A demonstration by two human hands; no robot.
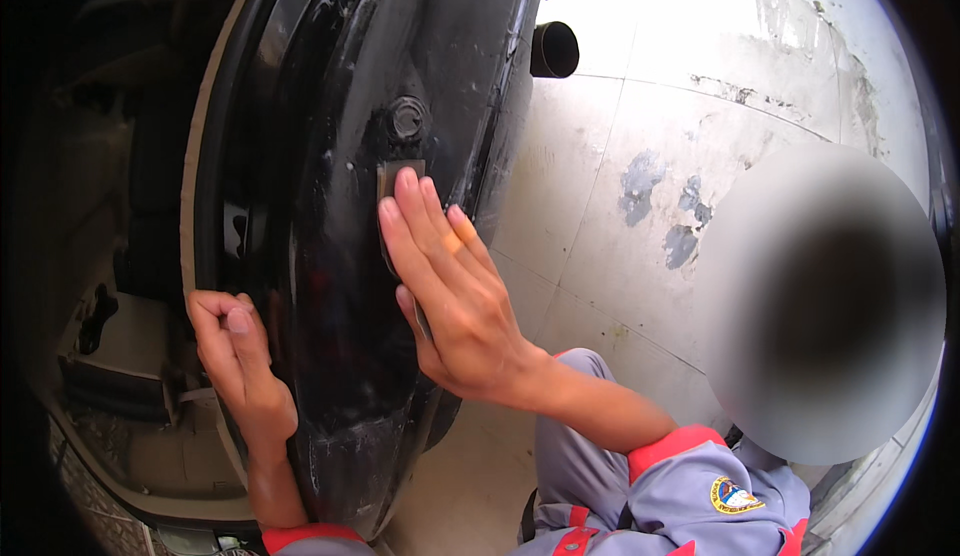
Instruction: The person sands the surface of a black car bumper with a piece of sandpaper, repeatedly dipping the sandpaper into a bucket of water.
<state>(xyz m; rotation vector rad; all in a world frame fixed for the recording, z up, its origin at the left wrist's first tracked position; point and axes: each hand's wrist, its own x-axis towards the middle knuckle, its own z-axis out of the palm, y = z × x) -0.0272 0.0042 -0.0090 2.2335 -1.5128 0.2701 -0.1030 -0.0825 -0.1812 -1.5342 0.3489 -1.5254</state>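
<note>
My right hand [455, 306] lies nearly flat on a thin grey-brown pad [398, 168], fingers extended and pressed together over it, against the black painted car bumper [335, 236], which has dull, scuffed patches. Just beyond my fingertips sits a round fitting [406, 116] on the bumper. My left hand [240, 366] has its fingers curled on the tan-edged rim [205, 126] along the car's opening, left of the bumper.
A dark open car interior [115, 206] fills the left side. A dark exhaust pipe [555, 49] juts out above a pale tiled floor [620, 126] with grey worn patches. A blurred oval [820, 296] hides the right side beside my sleeve.
</note>
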